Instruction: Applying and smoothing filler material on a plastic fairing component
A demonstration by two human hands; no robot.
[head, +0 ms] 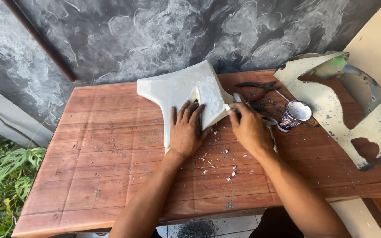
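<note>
Pliers (257,89) and an open tin (295,115) sit near the right side of the wooden table (111,176), beside a large cut-out panel (331,110) leaning at the far right edge. The left hand (186,130) lies flat, fingers spread, pressing a white plastic panel (177,90) on the table. The right hand (248,128) grips a small scraper (238,98) at the panel's edge; its blade is mostly hidden.

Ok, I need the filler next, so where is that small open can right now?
In the head view the small open can sits on the wooden table just right of the right hand, between it and the large pale panel.
</note>
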